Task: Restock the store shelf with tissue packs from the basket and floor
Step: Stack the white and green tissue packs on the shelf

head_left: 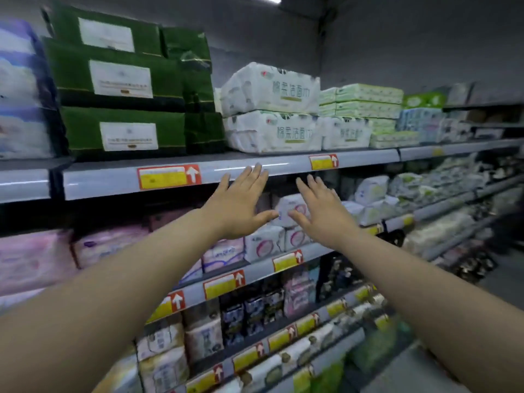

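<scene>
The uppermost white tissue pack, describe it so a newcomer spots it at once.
Find the top shelf. Right of the dark green packs sit white packs with green lettering. The uppermost white pack alone lies on another.

The grey top shelf [113, 180] carries dark green packs [122, 89] stacked three high at its left end. Just beside them stand white tissue packs [272, 109], two high, with one more white pack [346, 133] on the board to their right. A stack of pale green packs [368, 104] follows, then light blue packs [419, 120]. Red and yellow price labels [168, 177] sit on the front edge. The second shelf [255, 270] holds pink and white packs [263, 242]; under it, dark packs [255, 310] stand in a row.
</scene>
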